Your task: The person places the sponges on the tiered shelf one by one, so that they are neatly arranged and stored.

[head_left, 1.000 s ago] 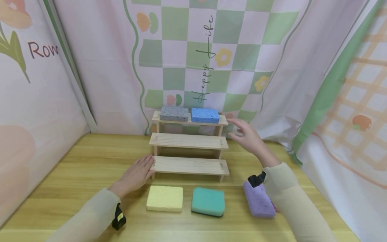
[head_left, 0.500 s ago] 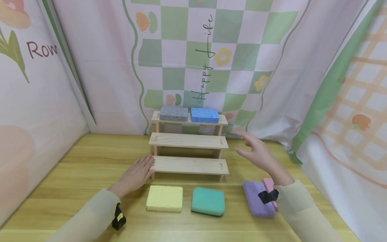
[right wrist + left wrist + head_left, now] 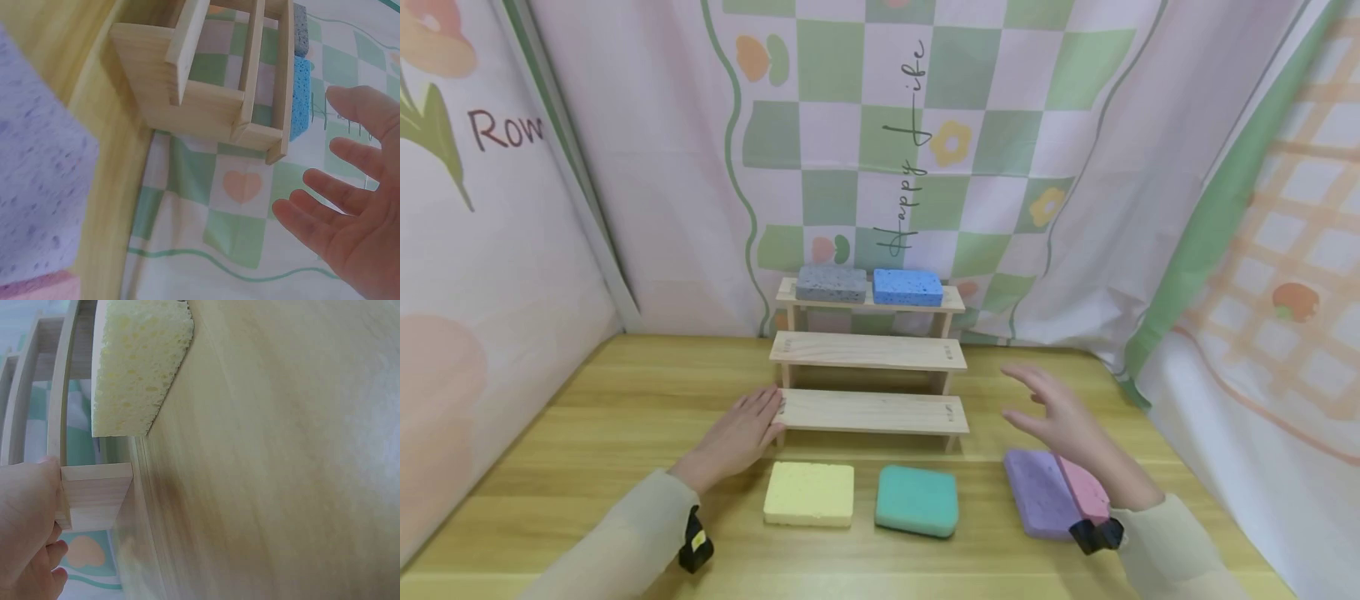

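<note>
A three-step wooden shelf [image 3: 872, 411] stands on the table, with a grey sponge [image 3: 831, 284] and a blue sponge [image 3: 907, 287] side by side on its top step. My left hand [image 3: 730, 440] holds the left end of the lowest step, thumb at the front corner. Right of the shelf, my right hand [image 3: 1067, 423] hangs in the air, fingers spread apart and holding nothing. Below it lie a purple sponge [image 3: 1037, 492] and a pink sponge [image 3: 1084, 490], the pink one partly hidden by the wrist.
In front of the shelf lie a yellow sponge [image 3: 809, 494] and a teal sponge [image 3: 917, 501] on the wood-grain table [image 3: 625, 392]. A checked curtain [image 3: 895, 133] hangs close behind the shelf; more cloth closes off both sides.
My right hand has drawn back from beside the top step, down and to the right, toward the purple and pink sponges. My left hand stays on the shelf.
</note>
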The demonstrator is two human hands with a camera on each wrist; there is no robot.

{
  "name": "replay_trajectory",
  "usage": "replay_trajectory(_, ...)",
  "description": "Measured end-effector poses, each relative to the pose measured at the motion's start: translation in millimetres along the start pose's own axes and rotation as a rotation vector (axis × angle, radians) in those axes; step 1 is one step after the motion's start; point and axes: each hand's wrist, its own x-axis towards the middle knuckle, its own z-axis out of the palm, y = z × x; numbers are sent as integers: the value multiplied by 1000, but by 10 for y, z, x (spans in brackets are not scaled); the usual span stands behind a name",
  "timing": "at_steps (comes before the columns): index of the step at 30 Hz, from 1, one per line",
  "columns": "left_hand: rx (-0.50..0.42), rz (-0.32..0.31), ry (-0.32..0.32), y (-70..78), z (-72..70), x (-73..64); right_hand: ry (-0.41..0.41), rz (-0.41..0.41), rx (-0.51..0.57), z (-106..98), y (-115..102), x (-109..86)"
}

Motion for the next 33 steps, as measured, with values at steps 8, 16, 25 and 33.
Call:
replay_trajectory(8, 7, 2, 18, 3, -13, -3, -34, 34, -11, -21, 45, -205)
replay_trajectory(16, 0, -5, -6, 16, -14, -6, -80, 84, -2, 40, 115, -407)
replay_trajectory(25, -6, -6, 3, 14, -10, -7, -136, 145, -32, 77, 172, -564)
replay_trajectory(33, -19, -3, 5, 32, -30, -10, -222, 199, -30, 88, 232, -646)
